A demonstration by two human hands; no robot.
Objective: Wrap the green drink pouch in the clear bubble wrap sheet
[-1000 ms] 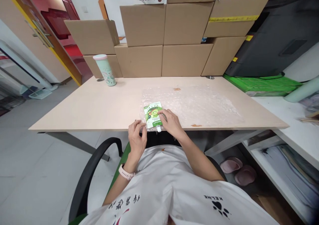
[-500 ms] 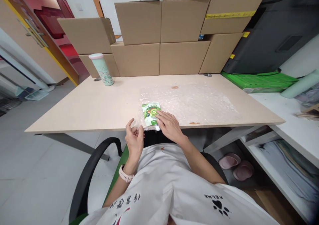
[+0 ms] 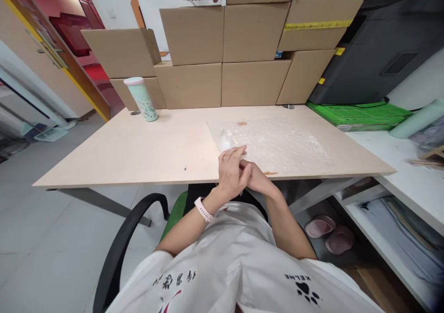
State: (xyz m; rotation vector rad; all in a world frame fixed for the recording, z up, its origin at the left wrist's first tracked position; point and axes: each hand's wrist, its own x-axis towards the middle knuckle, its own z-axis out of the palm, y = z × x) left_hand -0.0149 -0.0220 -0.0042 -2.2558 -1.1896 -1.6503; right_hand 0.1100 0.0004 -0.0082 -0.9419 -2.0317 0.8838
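A sheet of clear bubble wrap (image 3: 287, 144) lies on the desk, its left end folded over to the right. At that fold my left hand (image 3: 231, 172) is bent over the wrap, with its fingers closed on it and pointing right. Close against it is my right hand (image 3: 256, 179), its fingers mostly hidden beneath the left. The green pouch is out of sight; a pale patch shows through the wrap just beyond my left fingers.
A mint tumbler (image 3: 142, 99) with a pink rim stands at the desk's back left. Cardboard boxes (image 3: 187, 85) are stacked along the back. A tiny dark speck (image 3: 185, 168) lies near the front edge. To the right are a green box (image 3: 360, 115) and a white shelf unit (image 3: 378, 142).
My left hand has carried the left end of the bubble wrap rightward over the green pouch, which has gone from view. My right hand has shifted right, and the two hands now meet.
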